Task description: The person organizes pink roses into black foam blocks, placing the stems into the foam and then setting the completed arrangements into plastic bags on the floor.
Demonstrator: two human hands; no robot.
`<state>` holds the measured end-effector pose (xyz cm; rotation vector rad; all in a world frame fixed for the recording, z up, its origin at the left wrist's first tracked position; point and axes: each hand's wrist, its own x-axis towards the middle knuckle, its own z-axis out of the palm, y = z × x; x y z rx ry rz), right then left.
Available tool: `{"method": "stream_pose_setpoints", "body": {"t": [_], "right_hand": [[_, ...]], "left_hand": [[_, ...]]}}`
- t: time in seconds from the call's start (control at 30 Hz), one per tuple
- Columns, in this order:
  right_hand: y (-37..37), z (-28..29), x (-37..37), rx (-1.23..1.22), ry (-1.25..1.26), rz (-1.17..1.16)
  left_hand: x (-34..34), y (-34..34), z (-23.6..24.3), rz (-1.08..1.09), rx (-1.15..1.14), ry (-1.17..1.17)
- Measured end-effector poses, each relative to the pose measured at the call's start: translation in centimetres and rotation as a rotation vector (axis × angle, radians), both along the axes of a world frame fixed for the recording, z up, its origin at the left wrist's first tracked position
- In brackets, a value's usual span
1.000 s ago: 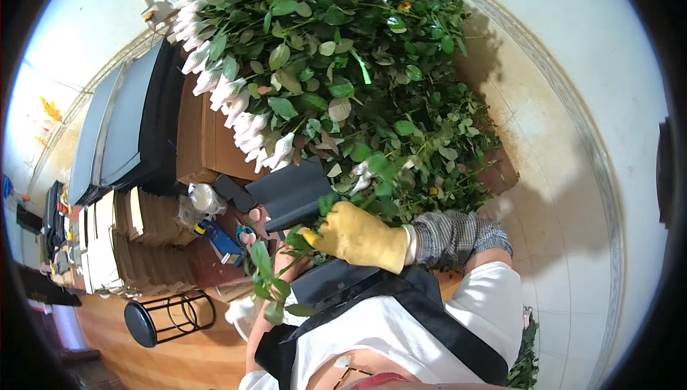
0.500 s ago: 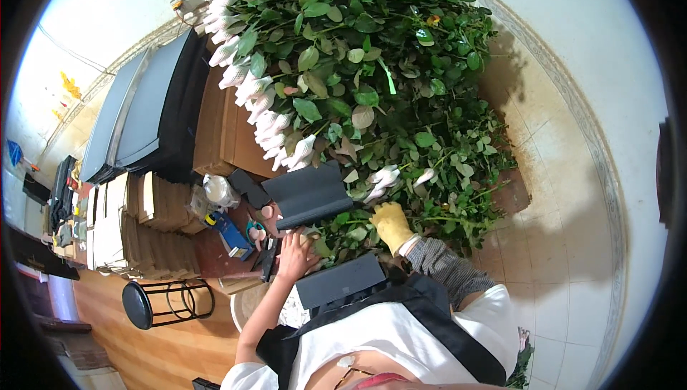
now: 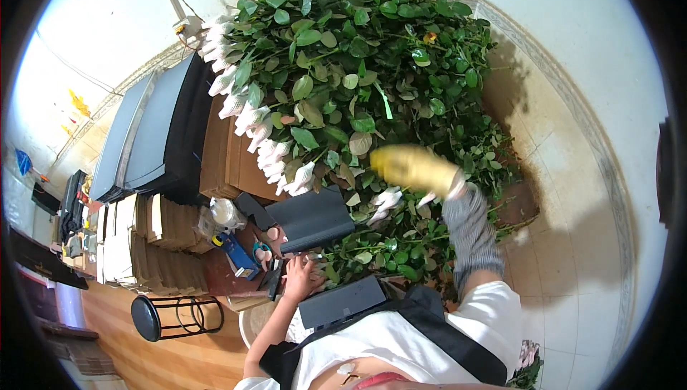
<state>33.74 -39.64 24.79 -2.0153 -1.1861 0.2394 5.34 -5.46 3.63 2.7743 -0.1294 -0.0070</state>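
My bare left hand (image 3: 300,281) is at the lower leafy stems, beside a small black object (image 3: 274,279), its fingers curled on something I cannot make out. My right hand (image 3: 411,167), in a blurred yellow glove, hovers over the big pile of leafy rose stems (image 3: 336,54), many heads in white netting (image 3: 254,125). Its grip is unclear. A dark curved sheet (image 3: 308,215) lies between my hands, and another dark board (image 3: 343,300) is against my front.
At the left stand stacks of grey-black sheets (image 3: 150,132), brown cardboard (image 3: 218,150) and folded card pieces (image 3: 157,261), with scissors (image 3: 261,254) and a blue box (image 3: 240,257). A black stool (image 3: 147,318) is below. Walls border the pile at back and right.
My gloved right hand has moved upward over the pile. My left hand, earlier behind a leafy sprig, now shows at the lower stems; that sprig is no longer seen in front of it.
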Motion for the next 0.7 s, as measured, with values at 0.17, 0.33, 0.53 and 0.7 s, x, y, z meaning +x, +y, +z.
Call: {"method": "stream_pose_setpoints", "body": {"t": [0.17,0.33,0.53,0.7], "right_hand": [[2.8,13.8,13.3,-0.028,-1.015,-0.864],[1.5,13.6,25.0,-0.629,-0.930,-0.964],[5.4,27.3,24.2,-0.472,-1.300,-1.049],[2.4,34.1,22.0,-0.570,-1.384,-1.136]], "left_hand": [[0.3,-0.1,-0.2,-0.021,0.084,-0.044],[0.5,-0.3,0.1,-0.008,0.015,-0.068],[-0.1,-0.3,-0.5,0.019,-0.016,-0.095],[0.2,-0.4,-0.9,0.002,-0.027,-0.105]]}}
